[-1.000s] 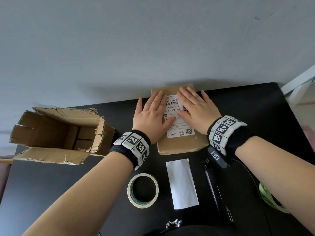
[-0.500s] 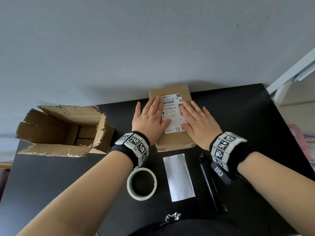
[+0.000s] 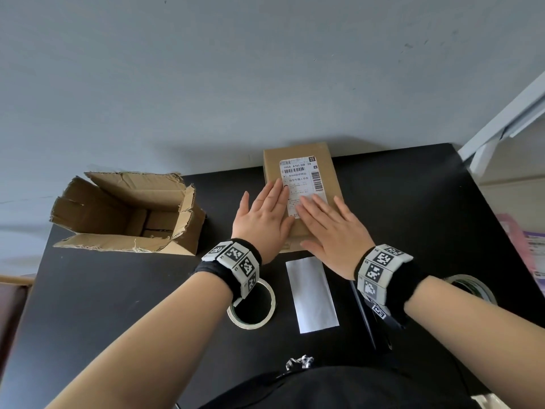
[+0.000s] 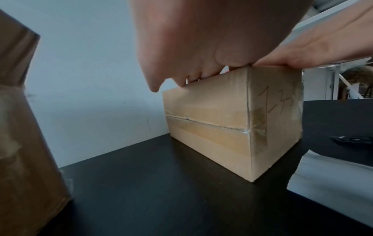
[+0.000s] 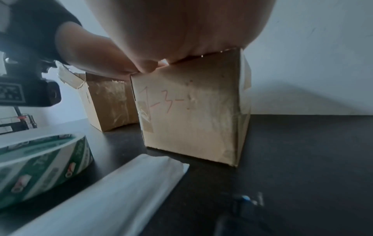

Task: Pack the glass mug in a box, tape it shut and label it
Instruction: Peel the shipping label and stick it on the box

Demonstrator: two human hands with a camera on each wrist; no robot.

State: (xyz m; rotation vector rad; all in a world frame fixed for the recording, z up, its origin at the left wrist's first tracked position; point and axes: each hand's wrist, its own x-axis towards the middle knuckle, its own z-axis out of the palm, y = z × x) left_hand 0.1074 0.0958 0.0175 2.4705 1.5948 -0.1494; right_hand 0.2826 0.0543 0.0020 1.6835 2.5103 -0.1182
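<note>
A closed brown cardboard box [image 3: 330, 169] stands at the far edge of the black table [image 3: 118, 290], its seams taped, with a white shipping label [image 3: 299, 175] on top. My left hand [image 3: 262, 215] lies flat on the box's near left part, fingers straight, reaching the label's left edge. My right hand [image 3: 330, 225] lies flat on the label's near end and the box's near right part. The box's taped side [image 4: 212, 126] shows in the left wrist view, and its end with red handwriting [image 5: 187, 111] in the right wrist view. The glass mug is not visible.
An open, torn cardboard box [image 3: 126, 214] stands at the left. A tape roll [image 3: 252, 305] lies under my left wrist, a white backing strip [image 3: 312, 293] beside it, a black cutter [image 3: 365, 317] to its right. A second tape roll [image 3: 472, 287] lies at the right.
Both hands have slid toward me along the box top, uncovering the far part of the label. The box stays where it was.
</note>
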